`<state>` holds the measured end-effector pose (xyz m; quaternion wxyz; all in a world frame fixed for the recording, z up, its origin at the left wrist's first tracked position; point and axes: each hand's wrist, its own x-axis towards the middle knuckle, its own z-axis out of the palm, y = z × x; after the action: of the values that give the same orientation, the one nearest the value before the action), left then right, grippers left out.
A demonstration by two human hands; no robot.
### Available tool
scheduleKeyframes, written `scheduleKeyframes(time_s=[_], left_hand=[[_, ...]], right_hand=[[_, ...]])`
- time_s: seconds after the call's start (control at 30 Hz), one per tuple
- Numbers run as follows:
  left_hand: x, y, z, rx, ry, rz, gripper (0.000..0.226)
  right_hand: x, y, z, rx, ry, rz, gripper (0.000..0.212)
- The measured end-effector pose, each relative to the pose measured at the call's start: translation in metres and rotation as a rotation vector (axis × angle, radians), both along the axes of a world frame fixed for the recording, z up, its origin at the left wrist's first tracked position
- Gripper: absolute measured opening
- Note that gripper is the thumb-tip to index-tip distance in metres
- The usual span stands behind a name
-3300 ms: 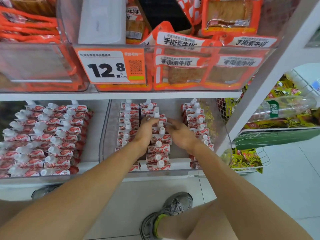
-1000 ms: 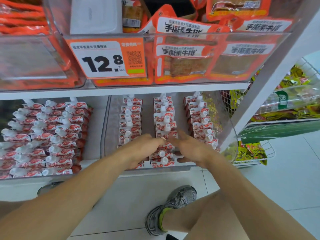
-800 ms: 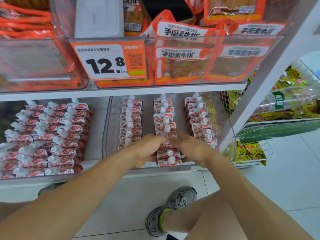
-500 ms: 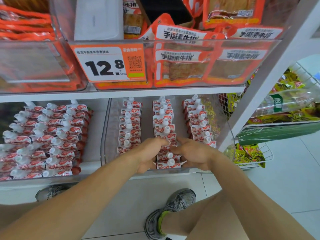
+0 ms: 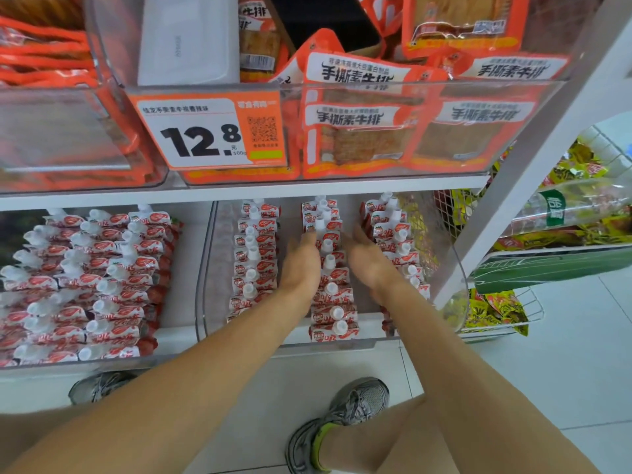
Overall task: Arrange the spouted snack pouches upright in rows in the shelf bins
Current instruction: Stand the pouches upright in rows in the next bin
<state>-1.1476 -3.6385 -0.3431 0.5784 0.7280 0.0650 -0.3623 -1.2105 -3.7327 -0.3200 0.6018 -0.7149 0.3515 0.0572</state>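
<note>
Red-and-white spouted snack pouches stand upright in three rows inside a clear shelf bin [image 5: 205, 295] on the lower shelf: a left row [image 5: 254, 265], a middle row [image 5: 330, 292] and a right row [image 5: 393, 234]. My left hand [image 5: 302, 265] lies flat against the left side of the middle row, fingers straight and pointing into the shelf. My right hand [image 5: 367, 261] lies flat against that row's right side, between the middle and right rows. Neither hand grips a pouch. The hands hide parts of the middle and right rows.
A second clear bin [image 5: 85, 362] to the left is packed with the same pouches. Above, bins hold orange snack packs [image 5: 352, 131] behind a 12.8 price tag [image 5: 208, 131]. A white shelf post [image 5: 533, 165] stands right, with wire baskets of yellow packs [image 5: 492, 309]. My shoes [image 5: 342, 419] rest on the floor.
Both hands have slid from the front of the middle row deeper into the bin, flattening along its two sides. The camera view has shifted slightly.
</note>
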Motion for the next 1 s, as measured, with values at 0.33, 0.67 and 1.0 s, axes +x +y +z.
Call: scheduleKeyframes(time_s=[0.33, 0.67, 1.0], left_hand=[[0.003, -0.005, -0.001, 0.045, -0.052, -0.135, 0.058], [0.046, -0.027, -0.043, 0.035, -0.068, -0.004, 0.082], [0.052, -0.045, -0.03, 0.02, -0.153, -0.027, 0.049]], right_hand=[[0.016, -0.007, -0.037, 0.092, 0.004, -0.072, 0.047], [0.039, -0.015, -0.037, 0.008, -0.065, -0.177, 0.051], [0.056, -0.028, -0.047, 0.054, -0.103, -0.14, 0.051]])
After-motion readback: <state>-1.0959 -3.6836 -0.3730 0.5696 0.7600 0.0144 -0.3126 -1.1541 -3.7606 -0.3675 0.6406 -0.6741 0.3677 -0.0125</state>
